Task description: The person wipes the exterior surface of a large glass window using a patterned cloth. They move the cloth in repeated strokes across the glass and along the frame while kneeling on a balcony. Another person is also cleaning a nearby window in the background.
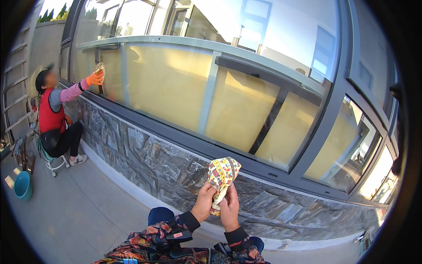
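Both of my hands grip one patterned cloth (224, 170), white and yellow with small colourful figures, bunched up in front of my knees. My left hand (203, 202) pinches its left side with the thumb on top. On the right side, my right hand (229, 208) holds the lower folds, and a tail of fabric hangs between the palms. Beyond the cloth runs a low stone-faced wall (158, 158), under a dark grey window frame (184, 132). Above the frame stands a large glass pane (168, 79) with reflections on it.
To the left a person in a red vest (51, 110) sits on a stool (54, 163), an orange-gloved hand (95, 78) pressing a cloth (100, 70) to the glass. A teal bucket (23, 186) stands on the paved floor (82, 214). A ladder (16, 79) leans behind.
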`<state>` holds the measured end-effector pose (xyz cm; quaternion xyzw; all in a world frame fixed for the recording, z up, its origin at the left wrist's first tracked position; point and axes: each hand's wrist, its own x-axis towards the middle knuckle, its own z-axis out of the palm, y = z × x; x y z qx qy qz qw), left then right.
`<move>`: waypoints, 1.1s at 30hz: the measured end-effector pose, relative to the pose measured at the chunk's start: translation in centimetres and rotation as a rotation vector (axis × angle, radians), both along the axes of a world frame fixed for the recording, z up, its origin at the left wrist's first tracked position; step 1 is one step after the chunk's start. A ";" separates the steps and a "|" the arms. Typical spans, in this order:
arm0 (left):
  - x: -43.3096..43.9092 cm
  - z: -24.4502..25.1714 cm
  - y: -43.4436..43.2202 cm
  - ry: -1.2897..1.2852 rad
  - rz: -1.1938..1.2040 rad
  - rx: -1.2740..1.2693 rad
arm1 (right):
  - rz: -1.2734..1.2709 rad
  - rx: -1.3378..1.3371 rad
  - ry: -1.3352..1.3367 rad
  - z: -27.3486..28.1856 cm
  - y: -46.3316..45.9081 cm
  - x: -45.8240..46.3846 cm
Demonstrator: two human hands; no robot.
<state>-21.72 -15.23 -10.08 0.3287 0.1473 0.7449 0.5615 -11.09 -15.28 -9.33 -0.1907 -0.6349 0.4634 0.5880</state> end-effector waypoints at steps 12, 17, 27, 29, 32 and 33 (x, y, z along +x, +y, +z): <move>-0.4 1.9 -0.8 0.135 0.055 -0.039 | -0.483 0.285 -0.308 1.2 0.3 -2.2; -4.7 -1.5 0.6 0.612 0.103 0.086 | -0.745 0.430 -0.336 6.9 5.3 2.4; -14.8 -19.6 -0.2 0.730 0.341 -0.330 | -1.345 0.678 -0.496 16.9 17.6 13.8; -15.5 -21.4 -0.4 0.782 0.405 -0.366 | -1.393 0.667 -0.437 17.1 19.0 13.7; -16.2 -22.7 -0.4 0.857 0.449 -0.410 | -1.431 0.705 -0.383 18.0 20.5 13.5; -16.4 -22.9 -0.3 0.838 0.444 -0.427 | -1.353 0.657 -0.317 18.5 20.9 13.3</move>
